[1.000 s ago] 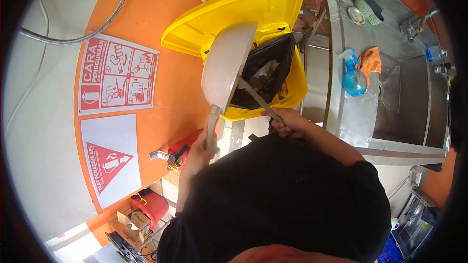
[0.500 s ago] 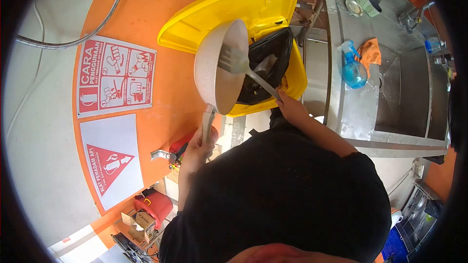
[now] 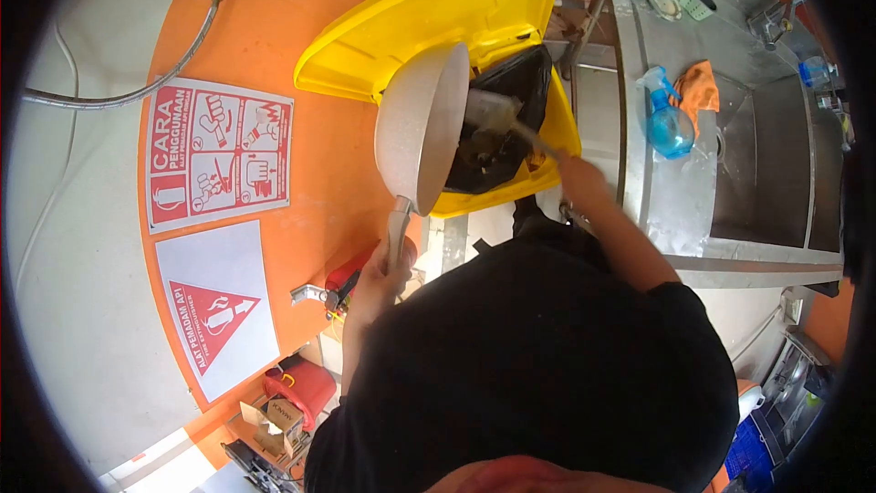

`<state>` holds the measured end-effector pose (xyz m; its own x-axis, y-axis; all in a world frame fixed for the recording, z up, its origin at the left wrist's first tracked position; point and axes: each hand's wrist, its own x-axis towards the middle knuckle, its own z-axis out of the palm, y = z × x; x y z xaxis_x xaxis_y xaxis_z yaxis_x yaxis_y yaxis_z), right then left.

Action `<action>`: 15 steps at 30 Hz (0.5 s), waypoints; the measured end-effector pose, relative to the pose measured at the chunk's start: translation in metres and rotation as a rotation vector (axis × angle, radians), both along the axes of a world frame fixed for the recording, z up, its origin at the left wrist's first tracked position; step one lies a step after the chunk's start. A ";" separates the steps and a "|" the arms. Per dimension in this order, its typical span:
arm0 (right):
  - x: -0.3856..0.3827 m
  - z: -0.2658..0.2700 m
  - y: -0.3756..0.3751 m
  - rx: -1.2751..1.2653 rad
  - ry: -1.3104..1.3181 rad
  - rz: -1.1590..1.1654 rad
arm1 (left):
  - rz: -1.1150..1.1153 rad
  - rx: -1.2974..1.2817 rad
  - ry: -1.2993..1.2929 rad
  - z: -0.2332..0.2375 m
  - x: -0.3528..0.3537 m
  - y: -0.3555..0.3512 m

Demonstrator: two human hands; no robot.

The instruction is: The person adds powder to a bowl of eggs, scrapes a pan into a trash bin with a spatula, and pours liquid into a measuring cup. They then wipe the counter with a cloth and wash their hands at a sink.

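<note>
My left hand (image 3: 379,281) is wrapped round the handle of a light-coloured frying pan (image 3: 411,119). The pan is tilted steeply on its side, its inside facing right over the yellow bin (image 3: 568,141). In my right hand (image 3: 584,184) is the handle of a slotted spatula (image 3: 497,112), blurred by motion. Its head is apart from the pan's rim, above the bin's opening. A black bin liner (image 3: 529,82) lines the bin, with some waste inside that I cannot make out. The yellow lid (image 3: 429,14) stands open.
On the right is a steel sink (image 3: 757,173) with a blue spray bottle (image 3: 669,123) and an orange cloth (image 3: 698,96) beside the basin. A red fire extinguisher (image 3: 345,269) is by the orange wall near my left hand. A red bucket (image 3: 306,388) stands lower left.
The spatula has moved right, out of the pan and over the bin's opening, with my right hand. The pan has shifted slightly right in view, still tilted.
</note>
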<state>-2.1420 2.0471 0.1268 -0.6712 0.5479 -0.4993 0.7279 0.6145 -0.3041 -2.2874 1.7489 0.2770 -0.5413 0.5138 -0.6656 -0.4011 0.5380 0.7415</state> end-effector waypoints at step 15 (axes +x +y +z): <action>0.007 -0.056 -0.039 -0.794 0.387 -0.564 | 0.122 0.339 -0.272 0.000 -0.010 0.006</action>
<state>-2.1351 2.0080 0.0704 -0.6110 0.4399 -0.6582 0.6136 -0.2622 -0.7448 -2.2974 1.7547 0.2770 -0.4398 0.6707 -0.5973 -0.6510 0.2201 0.7265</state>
